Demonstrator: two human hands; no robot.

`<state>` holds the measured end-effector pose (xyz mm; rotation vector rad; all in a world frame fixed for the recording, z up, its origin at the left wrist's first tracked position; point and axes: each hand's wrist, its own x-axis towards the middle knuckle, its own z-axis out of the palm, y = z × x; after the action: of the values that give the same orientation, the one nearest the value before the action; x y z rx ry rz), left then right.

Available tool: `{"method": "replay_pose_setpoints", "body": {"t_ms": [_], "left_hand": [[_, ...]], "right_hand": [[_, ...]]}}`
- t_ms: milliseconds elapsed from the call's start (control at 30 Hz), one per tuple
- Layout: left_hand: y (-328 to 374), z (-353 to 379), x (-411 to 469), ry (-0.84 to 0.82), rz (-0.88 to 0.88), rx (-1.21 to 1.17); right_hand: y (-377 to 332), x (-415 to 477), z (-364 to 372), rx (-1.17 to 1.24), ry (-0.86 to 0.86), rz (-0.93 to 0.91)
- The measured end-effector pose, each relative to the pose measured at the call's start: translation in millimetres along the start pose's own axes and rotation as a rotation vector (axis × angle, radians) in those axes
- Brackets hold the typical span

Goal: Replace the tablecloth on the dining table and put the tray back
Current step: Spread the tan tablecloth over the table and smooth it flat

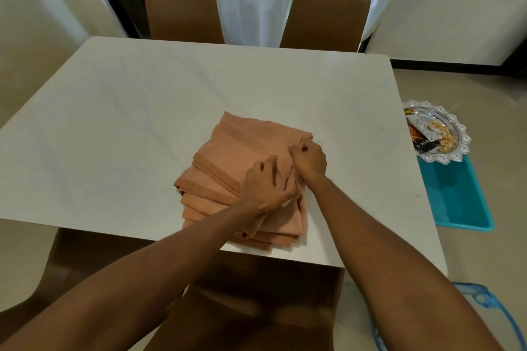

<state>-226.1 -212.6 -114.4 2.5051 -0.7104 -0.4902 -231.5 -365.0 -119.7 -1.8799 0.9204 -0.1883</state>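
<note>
From the head camera, the folded peach tablecloth (228,162) lies on the white dining table (142,111), close to the near edge and a bit right of the middle. It is still a thick stack of layers, not spread out yet.

Both hands are on top of the stack, at its right side, and they touch each other. The right hand (309,161) has its fingers curled tight and pinches the top layer near the far right corner. The left hand (268,182) sits just beside it, closer to the person, with its fingers curled into the folds.

The stack's long side runs from the near edge toward the far edge, tilted a little. Most of the bare table lies to the left and far away from the hands, so I think the cloth has to open that way.

The silver tray (463,134), with snack packets in it, is off the table on the right. It rests on the far end of a teal tub (456,194). The right hand is nearer to it.
</note>
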Motion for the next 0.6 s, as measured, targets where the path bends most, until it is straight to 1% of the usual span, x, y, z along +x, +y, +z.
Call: {"method": "replay_pose_setpoints", "body": {"t_ms": [67,133,167,200,267,367,400,467,533,567,600], "left_hand": [[7.4,0.0,-1.0,0.022,-0.062,-0.046],[10.8,1.1,0.2,0.074,-0.161,-0.11],[11.3,-1.0,0.0,0.104,-0.192,-0.17],[9.7,-5.3,0.5,0.135,-0.184,-0.257],[1.3,-21.5,-0.7,0.187,-0.124,-0.414],[-22.4,-52.5,-0.8,0.178,-0.16,-0.591],[-32.2,-59.5,-0.1,0.172,-0.178,-0.62],[-49.7,-79.6,1.3,0.181,-0.192,-0.609],[-68.3,-106.2,6.0,0.224,-0.204,-0.617],[-78.1,-124.6,7.6,0.256,-0.203,-0.619],[-95.1,-146.4,10.1,0.289,-0.204,-0.601]], "right_hand": [[-16.2,-2.7,4.4,-0.011,0.001,-0.089],[-38.8,-8.8,8.4,-0.008,-0.043,-0.19],[-46.7,-11.1,12.7,-0.013,-0.069,-0.228],[-53.1,-13.7,15.4,-0.005,-0.105,-0.248],[-55.6,-12.7,28.2,0.022,-0.137,-0.239],[-52.3,-14.8,41.2,0.087,-0.1,-0.124],[-54.2,-19.9,40.3,0.087,-0.106,-0.124],[-67.8,-30.2,44.0,0.102,-0.16,-0.191],[-85.3,-38.3,49.5,0.209,-0.261,-0.215],[-94.6,-41.3,55.6,0.23,-0.296,-0.225],[-105.4,-45.6,62.3,0.198,-0.316,-0.24]]}}
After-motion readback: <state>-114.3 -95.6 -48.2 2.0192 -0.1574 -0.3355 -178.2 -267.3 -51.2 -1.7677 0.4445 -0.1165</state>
